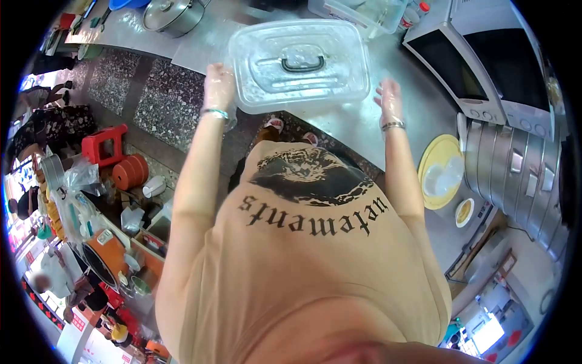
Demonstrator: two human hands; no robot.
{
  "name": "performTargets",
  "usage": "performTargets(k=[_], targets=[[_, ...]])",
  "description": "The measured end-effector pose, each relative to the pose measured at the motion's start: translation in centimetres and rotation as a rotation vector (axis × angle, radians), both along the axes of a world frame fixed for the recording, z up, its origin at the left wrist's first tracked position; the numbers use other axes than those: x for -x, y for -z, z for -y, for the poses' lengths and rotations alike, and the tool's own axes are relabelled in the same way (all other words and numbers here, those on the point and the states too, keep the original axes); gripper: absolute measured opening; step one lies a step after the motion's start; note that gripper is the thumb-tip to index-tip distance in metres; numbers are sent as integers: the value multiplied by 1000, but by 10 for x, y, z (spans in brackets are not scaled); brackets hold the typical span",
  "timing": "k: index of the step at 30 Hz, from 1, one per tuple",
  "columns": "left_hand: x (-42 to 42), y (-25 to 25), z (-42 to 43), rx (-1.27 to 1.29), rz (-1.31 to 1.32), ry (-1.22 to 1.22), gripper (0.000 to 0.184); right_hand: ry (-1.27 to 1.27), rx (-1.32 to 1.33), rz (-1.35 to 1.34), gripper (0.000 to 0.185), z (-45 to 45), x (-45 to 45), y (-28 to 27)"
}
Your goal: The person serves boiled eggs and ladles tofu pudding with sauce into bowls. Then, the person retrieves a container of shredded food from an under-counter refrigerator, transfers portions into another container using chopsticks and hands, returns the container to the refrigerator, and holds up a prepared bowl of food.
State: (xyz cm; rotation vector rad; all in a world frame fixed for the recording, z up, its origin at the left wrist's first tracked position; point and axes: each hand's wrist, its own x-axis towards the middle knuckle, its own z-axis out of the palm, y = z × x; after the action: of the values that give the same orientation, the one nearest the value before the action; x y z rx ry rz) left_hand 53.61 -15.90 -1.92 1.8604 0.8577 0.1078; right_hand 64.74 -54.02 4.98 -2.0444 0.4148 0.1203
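A clear plastic container with a handled lid is at the edge of the metal counter. My left hand, in a thin clear glove, is at the container's left side; its fingers point up and look pressed together, and whether they touch the wall is hard to tell. On the other side my right hand, also gloved, stands a little apart from the container with its fingers spread and nothing in them. The lid's dark handle lies across its middle.
A lidded metal pot stands at the upper left. Two microwaves and stacked metal steamers are on the right, near a yellow tray and small bowl. A red stool is at the left; people are beyond.
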Motion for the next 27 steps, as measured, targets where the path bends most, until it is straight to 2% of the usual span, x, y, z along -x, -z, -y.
performTargets(k=[1, 2, 4, 5, 7, 10, 12, 13, 15, 16, 18, 21, 24, 25, 26, 27], targets=[[2, 6, 9, 153, 52, -82, 41, -94, 206, 125, 58, -2, -6, 6], [-1, -11, 12, -117, 14, -25, 45, -94, 201, 127, 58, -16, -6, -5], [-5, -6, 24, -409, 97, 87, 50, -440, 546, 187, 66, -45, -10, -23], [-9, -14, 29, -376, 73, 160, 59, -489, 707, 224, 64, -50, -13, -21], [-11, -4, 33, -307, 90, 101, 64, -517, 721, 275, 63, -42, -30, 1], [-7, 12, 33, -208, 69, 60, 73, -526, 749, 289, 59, -38, -41, 5], [-10, 25, 29, 74, 70, 44, 71, -511, 762, 253, 56, -39, -45, 4], [-10, 18, 27, 76, 72, 51, 71, -487, 743, 245, 55, -39, -48, 3], [-11, -6, 21, 455, 45, 118, 69, -458, 727, 235, 54, -40, -47, -4], [-11, -3, 21, 457, 46, 125, 69, -472, 735, 214, 53, -44, -44, -14], [-10, 3, 21, 25, -41, 296, 69, -480, 745, 192, 53, -43, -42, -20], [-11, -24, 43, 7, -65, 172, 68, -486, 799, 140, 56, -36, -49, -16], [-15, 29, 27, -5, -33, 193, 69, -406, 780, 126, 60, -31, -62, -1], [-12, 5, 26, 497, 10, 110, 71, -343, 438, -70, 67, -23, -65, 1], [-7, -22, 34, 869, 67, 19, 78, -274, 87, -247, 74, -17, -66, 1], [-9, -8, 33, 954, 83, 39, 78, -312, -103, -239, 87, -22, -49, -18]])
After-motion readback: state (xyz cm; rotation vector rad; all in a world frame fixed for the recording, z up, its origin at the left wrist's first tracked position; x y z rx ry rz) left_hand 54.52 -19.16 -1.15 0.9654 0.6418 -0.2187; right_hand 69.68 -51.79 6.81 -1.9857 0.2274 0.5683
